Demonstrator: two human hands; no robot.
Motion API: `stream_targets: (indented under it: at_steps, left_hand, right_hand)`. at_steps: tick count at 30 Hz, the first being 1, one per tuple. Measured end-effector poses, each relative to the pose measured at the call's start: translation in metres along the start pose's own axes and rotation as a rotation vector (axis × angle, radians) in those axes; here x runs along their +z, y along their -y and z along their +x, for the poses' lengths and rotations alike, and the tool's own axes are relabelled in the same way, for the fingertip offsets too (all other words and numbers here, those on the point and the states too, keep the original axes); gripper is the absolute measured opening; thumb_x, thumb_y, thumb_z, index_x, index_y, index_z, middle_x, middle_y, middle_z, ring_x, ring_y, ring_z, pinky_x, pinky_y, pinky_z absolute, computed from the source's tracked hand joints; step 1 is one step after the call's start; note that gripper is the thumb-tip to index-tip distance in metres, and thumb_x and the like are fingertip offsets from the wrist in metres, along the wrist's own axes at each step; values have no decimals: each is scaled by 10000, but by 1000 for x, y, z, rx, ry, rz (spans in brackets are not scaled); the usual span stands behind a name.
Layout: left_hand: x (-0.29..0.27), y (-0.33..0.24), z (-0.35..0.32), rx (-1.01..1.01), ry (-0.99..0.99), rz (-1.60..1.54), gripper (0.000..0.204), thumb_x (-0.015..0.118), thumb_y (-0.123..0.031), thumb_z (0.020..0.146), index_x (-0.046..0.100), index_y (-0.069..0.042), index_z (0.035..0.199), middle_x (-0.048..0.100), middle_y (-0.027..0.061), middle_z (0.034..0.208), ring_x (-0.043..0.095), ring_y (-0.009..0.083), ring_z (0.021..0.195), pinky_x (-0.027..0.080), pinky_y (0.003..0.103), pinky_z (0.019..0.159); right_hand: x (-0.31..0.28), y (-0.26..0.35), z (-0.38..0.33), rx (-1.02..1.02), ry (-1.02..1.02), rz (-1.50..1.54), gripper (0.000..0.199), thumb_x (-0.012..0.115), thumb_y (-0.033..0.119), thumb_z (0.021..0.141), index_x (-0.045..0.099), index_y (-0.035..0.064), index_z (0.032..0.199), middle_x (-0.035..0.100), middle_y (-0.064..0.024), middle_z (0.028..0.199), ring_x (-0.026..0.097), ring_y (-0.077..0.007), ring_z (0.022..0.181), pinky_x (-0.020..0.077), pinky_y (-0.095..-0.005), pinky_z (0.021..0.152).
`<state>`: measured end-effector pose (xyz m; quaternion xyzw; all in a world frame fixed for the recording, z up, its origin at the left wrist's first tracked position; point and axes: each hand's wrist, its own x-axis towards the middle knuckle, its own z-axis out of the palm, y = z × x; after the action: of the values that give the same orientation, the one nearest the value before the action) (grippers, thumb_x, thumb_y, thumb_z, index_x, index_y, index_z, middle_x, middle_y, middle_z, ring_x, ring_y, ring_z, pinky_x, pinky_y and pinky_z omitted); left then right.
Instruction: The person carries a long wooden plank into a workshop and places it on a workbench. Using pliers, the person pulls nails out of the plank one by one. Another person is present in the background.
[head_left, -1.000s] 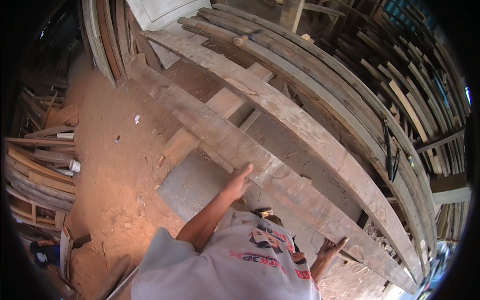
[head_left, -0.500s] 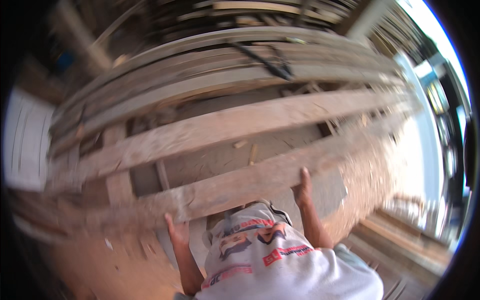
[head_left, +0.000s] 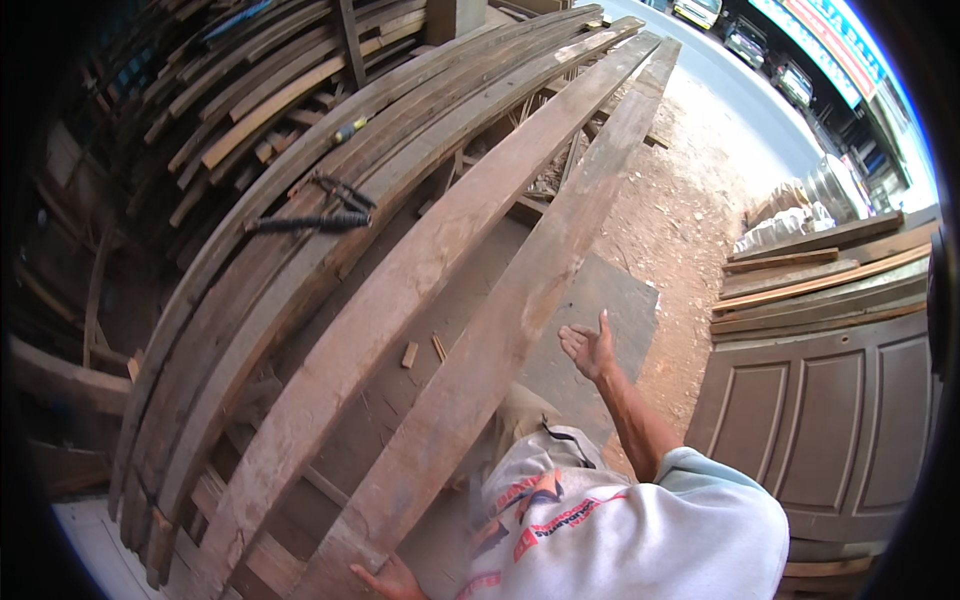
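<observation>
A long brown wooden plank [head_left: 500, 330] slants from the lower left to the upper right in front of me. My left hand [head_left: 392, 580] is at its near end, thumb over the edge; the other fingers are mostly hidden under the plank or cut off by the picture's lower edge. Off to the plank's right, my right hand [head_left: 592, 352] is in the air, palm up, fingers spread and holding nothing. A second, paler plank [head_left: 390, 285] runs alongside, with a gap between the two.
Thick beams [head_left: 250, 290] lie farther left, bearing a black coiled tool [head_left: 325, 212] and a small yellow-green object [head_left: 350, 130]. Stacked lumber [head_left: 270, 100] fills the back left. A panelled brown door [head_left: 810, 420] and boards [head_left: 830, 280] stand at the right, near a road [head_left: 760, 110].
My view has swung round, so the planks now run toward the upper right. My right hand has come off the near plank and opened; my left remains at its edge.
</observation>
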<state>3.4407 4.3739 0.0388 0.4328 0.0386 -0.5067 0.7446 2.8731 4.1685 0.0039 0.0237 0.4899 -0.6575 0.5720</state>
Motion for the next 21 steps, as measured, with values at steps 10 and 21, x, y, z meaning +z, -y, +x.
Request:
stream_targets:
  at_steps: [10,21]
  left_hand:
    - [175,90,29,23,-85,133,838,615,-518,900,293,-31,1500,318,151,1550,293,307,1427,224,472,1180]
    - [256,135,29,-2,-90,242,827,599,-535,904,300,-48,1501,324,137,1548,298,306,1423,230,476,1175]
  right_hand:
    - [58,41,174,35,362,379,707,525,621,902,530,73,1349,612,-128,1289,586,-299,1166,469,-464,1014]
    - [100,77,148,195,646,563,687,464,573,936,476,75,1410,532,-166,1387,509,-384,1237,414,-530,1055]
